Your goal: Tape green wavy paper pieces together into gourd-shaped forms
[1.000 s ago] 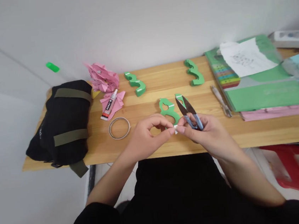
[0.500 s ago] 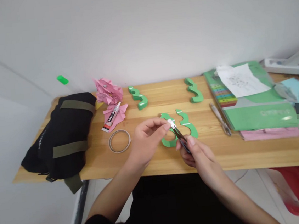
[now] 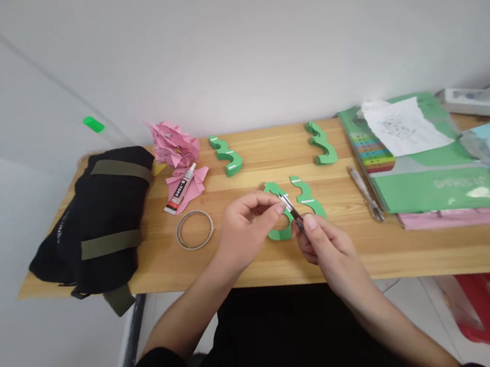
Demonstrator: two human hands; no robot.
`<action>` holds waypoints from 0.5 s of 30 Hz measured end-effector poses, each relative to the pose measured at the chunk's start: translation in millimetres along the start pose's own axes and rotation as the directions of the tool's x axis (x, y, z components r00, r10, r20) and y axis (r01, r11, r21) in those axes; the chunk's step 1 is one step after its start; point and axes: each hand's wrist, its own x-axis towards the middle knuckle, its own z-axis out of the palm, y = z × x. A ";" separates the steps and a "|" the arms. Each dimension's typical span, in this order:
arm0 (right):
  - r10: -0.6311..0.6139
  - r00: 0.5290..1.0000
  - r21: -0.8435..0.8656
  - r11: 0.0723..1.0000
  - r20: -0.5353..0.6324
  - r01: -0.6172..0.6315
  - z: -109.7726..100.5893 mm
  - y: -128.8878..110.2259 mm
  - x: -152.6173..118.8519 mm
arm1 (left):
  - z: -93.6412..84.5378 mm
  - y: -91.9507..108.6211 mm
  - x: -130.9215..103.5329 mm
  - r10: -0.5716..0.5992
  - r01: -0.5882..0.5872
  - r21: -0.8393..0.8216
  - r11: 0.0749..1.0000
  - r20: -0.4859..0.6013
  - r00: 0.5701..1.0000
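Small dark scissors (image 3: 295, 216) are in my right hand (image 3: 328, 243), blades pointing up and left. My left hand (image 3: 247, 227) pinches a small white strip (image 3: 282, 200) at the blade tips; most of the strip is hidden by fingers and blades. Just behind the hands lie two wavy green paper pieces with white strips on them, one (image 3: 280, 234) partly covered by my left hand and the scissors, the other (image 3: 305, 192) to its right. Two more wavy green pieces lie farther back, one (image 3: 233, 161) at centre-left and one (image 3: 323, 146) to the right.
On the wooden table (image 3: 245, 271) are a black bag (image 3: 95, 222), crumpled pink paper (image 3: 175, 144), a glue tube (image 3: 181, 190) and a tape roll (image 3: 179, 237). To the right lie a pen (image 3: 365, 193), a green folder (image 3: 429, 190) with white paper (image 3: 405, 126), and a power strip (image 3: 472, 98).
The scissor blades have closed somewhat at the white strip, and both hands stay close together. The whole view has shifted slightly.
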 end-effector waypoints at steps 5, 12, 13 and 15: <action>0.001 1.000 -0.026 1.000 -0.015 -0.001 -0.9 1.2 0.5 | -0.7 -0.1 -0.8 -0.013 0.013 0.007 1.000 0.010 1.000; 0.007 0.999 -0.015 1.000 -0.037 -0.007 0.2 -0.8 0.5 | 1.6 0.0 -0.6 -0.031 0.033 -0.036 0.999 0.053 0.998; 0.005 0.999 -0.007 1.000 -0.038 -0.005 0.7 -0.9 0.5 | 1.9 -0.4 -0.3 -0.032 0.036 -0.051 0.998 0.064 0.997; 0.003 0.999 0.006 1.000 -0.035 -0.002 1.0 -0.6 -0.2 | 1.6 -1.1 -0.3 -0.035 0.044 -0.090 0.995 0.094 0.995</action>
